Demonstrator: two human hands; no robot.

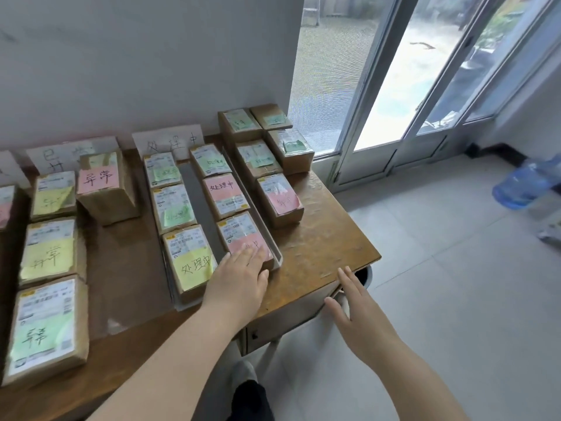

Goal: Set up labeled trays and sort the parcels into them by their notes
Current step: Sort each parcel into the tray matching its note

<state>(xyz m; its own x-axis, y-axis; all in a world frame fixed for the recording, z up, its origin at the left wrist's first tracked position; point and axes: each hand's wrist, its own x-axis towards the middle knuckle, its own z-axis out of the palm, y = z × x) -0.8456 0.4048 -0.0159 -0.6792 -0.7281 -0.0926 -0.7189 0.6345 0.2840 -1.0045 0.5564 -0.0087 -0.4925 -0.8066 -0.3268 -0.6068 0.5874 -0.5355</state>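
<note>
Flatly, left hand (239,278) presses pink-noted brown parcel (239,230).

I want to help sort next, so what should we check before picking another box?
1. Left hand lies flat on the near pink-note parcel: ok.
2. That parcel sits inside the grey tray: ok.
3. Its note matches the tray sign: cannot tell, the hand partly covers the writing.
4. Right hand open and free: ok.
5. All parcels sorted: not ok, loose parcels wait right of the tray.
</note>
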